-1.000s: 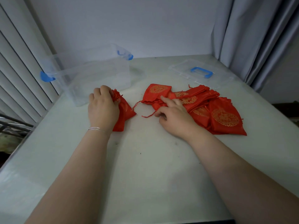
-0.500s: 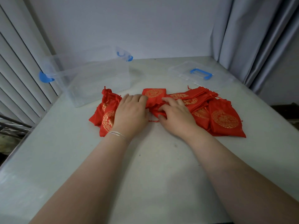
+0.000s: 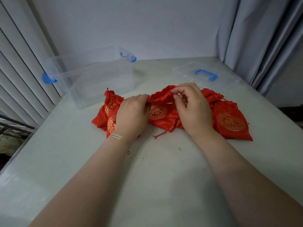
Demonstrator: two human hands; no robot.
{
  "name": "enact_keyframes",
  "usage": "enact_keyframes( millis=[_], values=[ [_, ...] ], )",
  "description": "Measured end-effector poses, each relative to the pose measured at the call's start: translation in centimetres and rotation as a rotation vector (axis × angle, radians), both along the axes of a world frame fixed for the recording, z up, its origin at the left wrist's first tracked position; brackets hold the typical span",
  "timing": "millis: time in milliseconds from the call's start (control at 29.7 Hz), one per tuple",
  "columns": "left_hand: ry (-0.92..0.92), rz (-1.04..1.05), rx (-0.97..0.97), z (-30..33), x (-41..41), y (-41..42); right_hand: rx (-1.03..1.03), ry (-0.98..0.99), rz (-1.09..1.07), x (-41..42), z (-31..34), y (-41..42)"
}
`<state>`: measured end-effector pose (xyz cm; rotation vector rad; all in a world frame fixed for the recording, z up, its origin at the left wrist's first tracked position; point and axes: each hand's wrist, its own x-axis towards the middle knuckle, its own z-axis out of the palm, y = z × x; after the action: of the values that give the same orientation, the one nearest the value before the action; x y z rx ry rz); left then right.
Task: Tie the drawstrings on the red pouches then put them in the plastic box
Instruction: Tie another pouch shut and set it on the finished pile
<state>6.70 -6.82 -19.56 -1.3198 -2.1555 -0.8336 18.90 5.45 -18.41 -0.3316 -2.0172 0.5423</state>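
New pouch lifted, mouth pinched at both ends

My left hand (image 3: pixel 132 115) has left the tied pouches (image 3: pixel 109 112) beside the plastic box (image 3: pixel 98 79); with my right hand (image 3: pixel 191 108) it now pinches the next pouch (image 3: pixel 161 102), ready for cinching.

the left hand (image 3: pixel 131 114) and right hand (image 3: pixel 192 108) pinch the gathered mouth of one red pouch (image 3: pixel 159 112) mid-table. more pouches (image 3: pixel 229 122) lie beside it. the clear plastic box (image 3: pixel 98 79) stands near the table's far left corner.

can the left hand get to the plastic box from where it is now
Probably yes. The plastic box stands open-topped just beyond the left hand, with only the small pile of pouches lying low between them. But that hand is gripping the pouch being tied.
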Motion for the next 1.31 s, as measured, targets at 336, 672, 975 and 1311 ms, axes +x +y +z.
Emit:
enact_keyframes(
  millis=[336,672,975,1311],
  values=[
    [-0.372,-0.03,0.045,3.3,2.2,-1.9,-0.063,0.017,-0.08,1.6,1.3,1.2],
    [-1.654,-0.335,0.412,4.2,0.7,-2.8,-0.895,0.09,0.285,1.8,2.7,0.4],
    [-1.98,-0.233,0.594,2.6,0.1,-1.9,-1.65,0.624,0.716,1.4,1.8,1.3],
    [-1.62,-0.141,0.533,2.2,1.2,-1.5,0.013,-0.352,0.02,0.5,-0.1,0.3]
  ],
)
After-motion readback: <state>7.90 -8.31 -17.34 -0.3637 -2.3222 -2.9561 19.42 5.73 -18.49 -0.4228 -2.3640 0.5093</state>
